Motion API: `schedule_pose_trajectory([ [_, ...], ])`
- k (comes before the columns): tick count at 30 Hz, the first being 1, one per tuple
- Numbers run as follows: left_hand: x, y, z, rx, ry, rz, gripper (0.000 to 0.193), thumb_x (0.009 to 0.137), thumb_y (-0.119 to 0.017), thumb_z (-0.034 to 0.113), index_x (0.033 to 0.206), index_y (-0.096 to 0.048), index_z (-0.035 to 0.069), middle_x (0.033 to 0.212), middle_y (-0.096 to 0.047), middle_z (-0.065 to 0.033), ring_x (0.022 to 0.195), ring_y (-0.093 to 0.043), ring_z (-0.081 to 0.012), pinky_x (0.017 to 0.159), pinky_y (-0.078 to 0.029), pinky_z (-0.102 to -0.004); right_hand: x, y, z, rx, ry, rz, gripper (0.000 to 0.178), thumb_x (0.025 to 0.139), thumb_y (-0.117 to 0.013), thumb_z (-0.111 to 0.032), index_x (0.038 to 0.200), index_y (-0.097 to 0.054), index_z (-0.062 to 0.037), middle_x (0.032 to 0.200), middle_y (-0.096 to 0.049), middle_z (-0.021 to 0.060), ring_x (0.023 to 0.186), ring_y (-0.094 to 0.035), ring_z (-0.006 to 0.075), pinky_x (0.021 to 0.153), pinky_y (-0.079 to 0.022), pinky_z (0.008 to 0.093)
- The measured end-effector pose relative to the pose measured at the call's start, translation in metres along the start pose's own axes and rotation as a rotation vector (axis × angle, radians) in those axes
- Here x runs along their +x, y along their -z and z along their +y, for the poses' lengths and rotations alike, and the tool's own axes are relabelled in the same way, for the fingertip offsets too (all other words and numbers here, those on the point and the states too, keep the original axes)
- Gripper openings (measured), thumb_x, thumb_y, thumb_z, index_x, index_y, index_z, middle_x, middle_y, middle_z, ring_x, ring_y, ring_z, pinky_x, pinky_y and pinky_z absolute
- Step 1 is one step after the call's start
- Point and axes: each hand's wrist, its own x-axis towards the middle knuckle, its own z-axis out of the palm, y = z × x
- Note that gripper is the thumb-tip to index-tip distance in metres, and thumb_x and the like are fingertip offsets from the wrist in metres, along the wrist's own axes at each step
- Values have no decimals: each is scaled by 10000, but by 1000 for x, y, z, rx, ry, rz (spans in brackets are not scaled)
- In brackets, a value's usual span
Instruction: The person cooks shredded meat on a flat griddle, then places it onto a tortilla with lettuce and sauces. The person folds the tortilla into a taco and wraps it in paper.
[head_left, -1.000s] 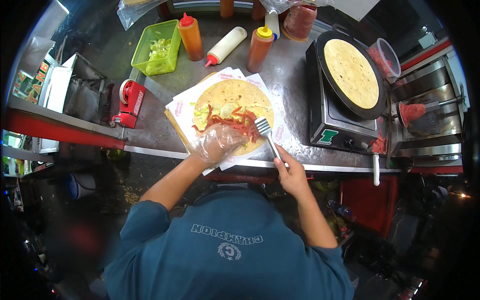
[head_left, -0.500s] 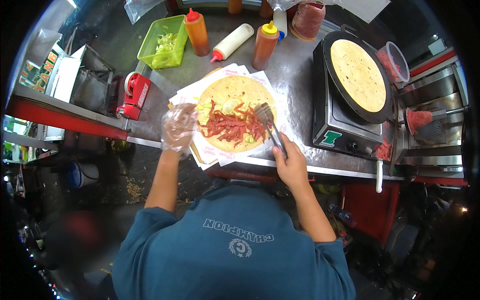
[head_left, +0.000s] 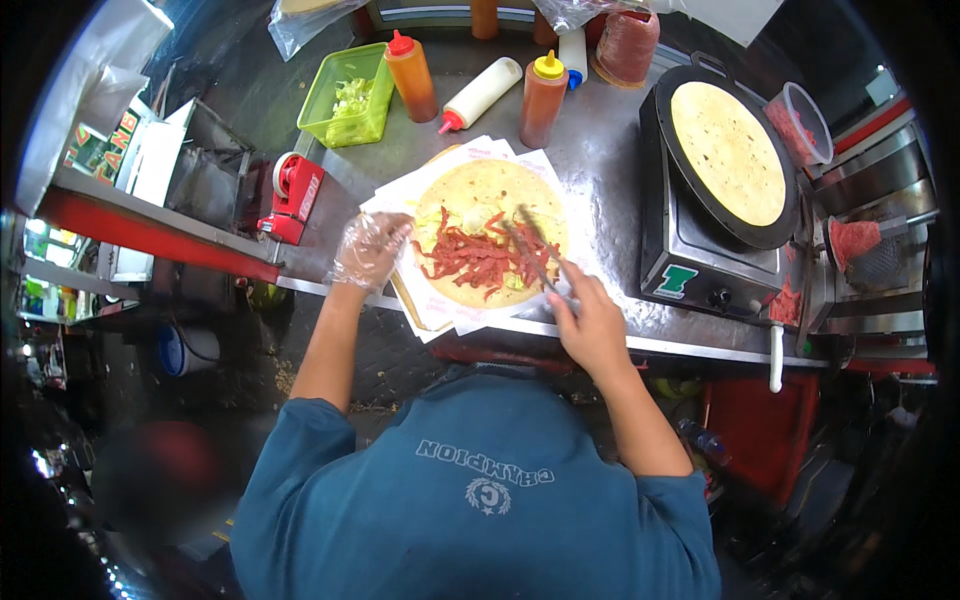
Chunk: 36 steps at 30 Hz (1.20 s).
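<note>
A round flatbread [head_left: 485,180] lies flat on white printed paper sheets [head_left: 410,290]. Shredded reddish-brown meat [head_left: 465,255] and pale green chopped lettuce [head_left: 545,225] spread across its middle. My right hand [head_left: 592,320] is closed round metal tongs [head_left: 540,268], whose blurred tips reach into the meat at the right side. At the left edge of the flatbread and paper is my left hand [head_left: 370,250], in a clear plastic glove. Its fingers point toward the filling, seem apart, and hold nothing that I can see.
Behind the paper stand a green lettuce tub [head_left: 345,100], an orange sauce bottle [head_left: 412,80] and a yellow-capped bottle [head_left: 541,100]; a white bottle [head_left: 482,92] lies down. Left is a red tape dispenser [head_left: 292,200]. Right, a round griddle [head_left: 790,200] carries another flatbread [head_left: 728,150].
The tongs have shifted within the meat and their tips now blur. My left hand has turned its fingers toward the flatbread's edge. The whole view has shifted slightly.
</note>
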Motion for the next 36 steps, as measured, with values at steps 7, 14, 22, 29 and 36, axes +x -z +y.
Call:
schedule_pose_trajectory([
  [7, 55, -16, -35, 180, -158, -62, 187, 930, -688, 255, 1031, -743, 107, 968, -718, -138, 934, -680, -355, 845, -527, -487, -86, 4, 19, -48, -165, 60, 504, 934, -738, -196, 1401, -612, -57, 899, -645, 149, 697, -651, 295, 638, -533, 399],
  [14, 55, -13, -21, 36, -73, -34, 150, 941, -681, 214, 990, -724, 79, 981, -710, -143, 942, -676, -366, 828, -528, -477, -53, 21, 5, 89, -232, 125, 424, 946, -717, -161, 1343, -633, -37, 991, -697, 186, 843, -704, 379, 730, -559, 429],
  [22, -5, 4, 94, -102, -263, 273, 244, 1003, -652, 219, 1190, -682, 65, 1012, -739, -167, 904, -716, -354, 881, -551, -455, 2, 280, 117, 405, -549, 336, 367, 1069, -567, -285, 1332, -677, -54, 917, -708, 54, 538, -546, 75, 451, -420, 247],
  [29, -59, -28, 191, -342, -391, 38, 350, 1006, -649, 368, 1098, -714, 36, 997, -741, -144, 938, -710, -320, 851, -544, -422, 146, 374, 232, 287, -675, -48, 340, 992, -684, -340, 913, -741, -15, 610, -625, 42, 425, -481, 99, 379, -333, 297],
  [36, -81, -37, 229, -298, -602, -292, 263, 887, -778, 181, 1106, -713, 51, 1047, -768, -119, 912, -746, -324, 764, -599, -419, 209, 408, 188, 371, -58, -193, 314, 978, -732, -278, 1158, -749, -21, 760, -605, -46, 590, -476, 35, 484, -344, 210],
])
